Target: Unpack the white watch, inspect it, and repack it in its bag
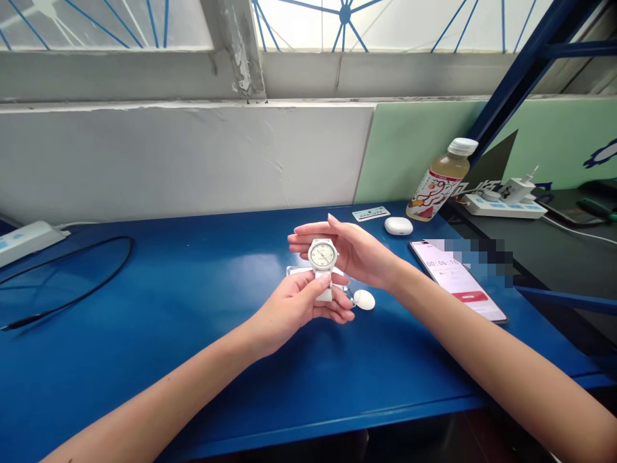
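A white wristwatch (322,255) with a round pale dial stands upright above the blue table (193,308), held between both my hands. My left hand (299,305) grips the white strap below the dial, thumb on the front. My right hand (354,251) cups the watch case from behind, fingers stretched out to the left. A clear plastic piece (294,271) shows just behind my left hand. A small white oval object (364,299) lies on the table right of my left hand.
A phone (457,280) showing a timer lies at the right. A white earbud case (398,226), a small card (371,213) and a drink bottle (441,182) sit near the wall. Power strips lie far left (26,239) and far right (506,206). A black cable (91,283) loops at left.
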